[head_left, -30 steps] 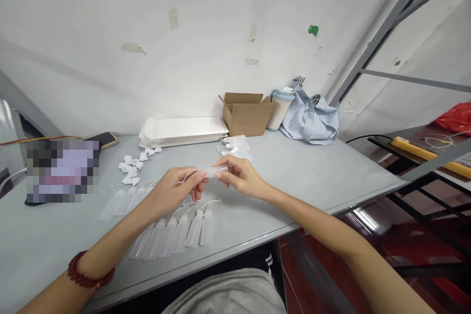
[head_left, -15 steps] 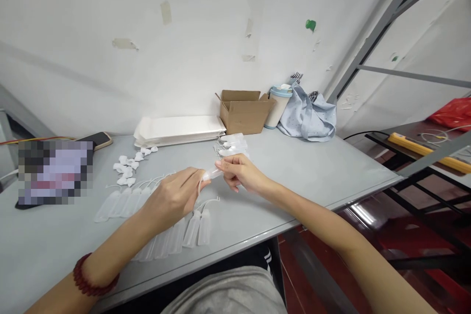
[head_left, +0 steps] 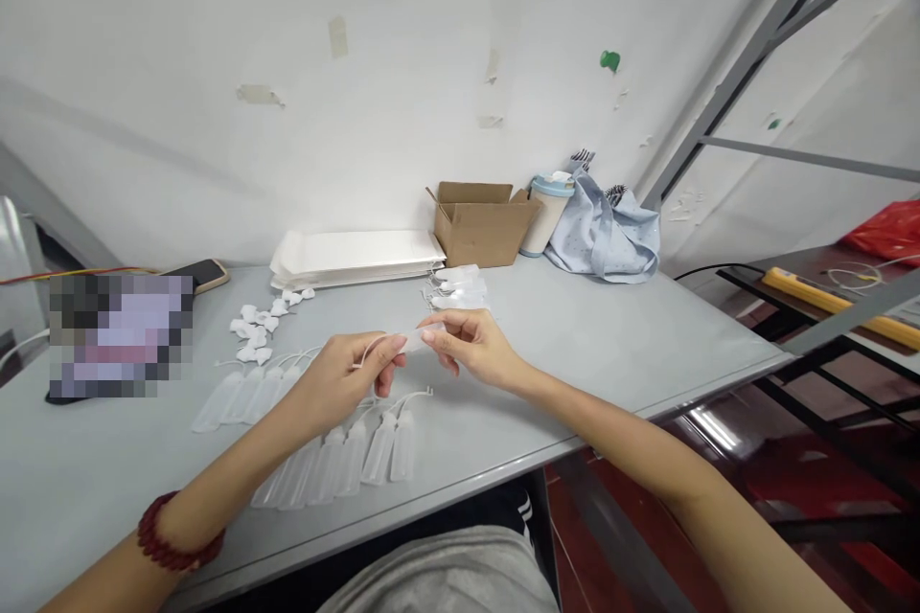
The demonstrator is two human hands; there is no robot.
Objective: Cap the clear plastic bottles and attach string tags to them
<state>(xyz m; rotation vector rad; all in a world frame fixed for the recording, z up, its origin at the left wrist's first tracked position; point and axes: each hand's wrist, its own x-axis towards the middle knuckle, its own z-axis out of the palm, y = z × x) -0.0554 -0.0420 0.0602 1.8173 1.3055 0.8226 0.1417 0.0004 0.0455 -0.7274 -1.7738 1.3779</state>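
Observation:
Over the table's middle, my left hand and my right hand hold one small translucent plastic tube between them. My left thumb and fingers pinch its left end, where a thin white strap loops out. The right thumb and fingertips pinch the other end. Below my hands lies a row of similar translucent tubes with straps. Another row of strapped tubes is partly hidden behind my left forearm. A third small group of tubes lies beyond my right hand.
Several small white bow-shaped pieces lie at left on the grey table. A phone and a pixelated item sit far left. White flat sheets, a cardboard box, a cup and a blue cloth bag line the wall.
My left hand has turned, so its thumb and fingertips now show at the tube's end. The tube lies more level between both hands. The whole view has shifted slightly.

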